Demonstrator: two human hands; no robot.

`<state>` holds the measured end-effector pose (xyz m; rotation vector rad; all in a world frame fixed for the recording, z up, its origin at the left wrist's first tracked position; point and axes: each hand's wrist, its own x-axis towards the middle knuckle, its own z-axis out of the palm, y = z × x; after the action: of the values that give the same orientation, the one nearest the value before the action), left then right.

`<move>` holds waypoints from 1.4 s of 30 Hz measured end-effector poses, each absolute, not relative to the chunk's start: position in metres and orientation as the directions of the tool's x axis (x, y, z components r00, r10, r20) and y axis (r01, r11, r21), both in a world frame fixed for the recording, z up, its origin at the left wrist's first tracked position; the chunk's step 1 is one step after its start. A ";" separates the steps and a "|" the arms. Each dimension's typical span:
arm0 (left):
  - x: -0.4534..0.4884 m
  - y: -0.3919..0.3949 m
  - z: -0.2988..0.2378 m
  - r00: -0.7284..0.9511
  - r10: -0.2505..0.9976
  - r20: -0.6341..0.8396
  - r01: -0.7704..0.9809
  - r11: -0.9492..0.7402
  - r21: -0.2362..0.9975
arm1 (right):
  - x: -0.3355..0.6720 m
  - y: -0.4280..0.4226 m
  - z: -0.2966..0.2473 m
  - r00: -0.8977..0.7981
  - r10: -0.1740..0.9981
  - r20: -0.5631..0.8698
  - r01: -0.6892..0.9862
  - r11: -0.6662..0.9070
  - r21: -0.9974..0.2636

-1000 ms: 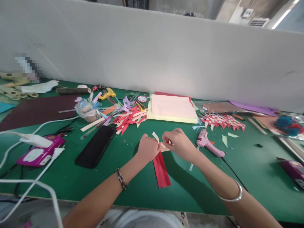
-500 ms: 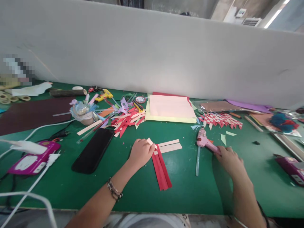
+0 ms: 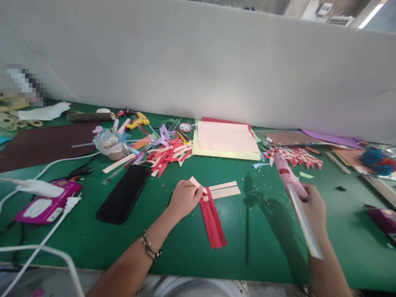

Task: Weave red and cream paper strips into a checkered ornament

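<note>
My left hand (image 3: 185,197) rests closed on the green table (image 3: 173,243), pinching the crossing of cream paper strips (image 3: 222,190) and red paper strips (image 3: 213,222). The red strips run toward me; the cream ones lie across them to the right. My right hand (image 3: 314,208) is closed around a pink glue gun (image 3: 289,175) lifted off the table, its glue stick (image 3: 305,225) pointing back toward me.
A black phone (image 3: 124,192) lies left of my left hand. Behind it sit a heap of red and cream strips (image 3: 165,154), a stack of pink and yellow sheets (image 3: 225,140), a woven red-white strip piece (image 3: 297,156), and cables with a magenta device (image 3: 46,202).
My right hand left the strips, reached right to the glue gun on the table, and now has it raised. My left hand stayed on the strips.
</note>
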<state>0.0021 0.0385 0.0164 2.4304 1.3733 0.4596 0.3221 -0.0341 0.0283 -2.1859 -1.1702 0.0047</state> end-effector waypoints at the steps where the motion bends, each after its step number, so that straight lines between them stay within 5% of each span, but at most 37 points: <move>1: 0.002 0.039 0.016 0.488 0.865 0.120 0.764 -0.489 0.421 | 0.316 -0.034 0.032 0.633 0.730 0.259 0.703 -0.401 -0.587; 9: 0.002 0.040 0.017 0.486 0.868 0.100 0.760 -0.476 0.443 | 0.284 -0.032 0.044 0.493 0.837 0.237 0.596 -0.126 -0.793; 21: 0.002 0.039 0.016 0.496 0.862 0.104 0.759 -0.488 0.432 | 0.244 -0.032 0.022 0.468 0.882 0.050 0.766 -0.377 -0.521; 42: 0.003 0.039 0.013 0.510 0.849 0.138 0.770 -0.522 0.367 | 0.222 -0.019 0.012 0.196 0.979 -0.055 0.926 -0.203 -0.318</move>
<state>0.0030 0.0393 0.0130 2.4961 1.3683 0.4407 0.2221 -0.0190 0.0124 -2.2538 -1.8300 0.3627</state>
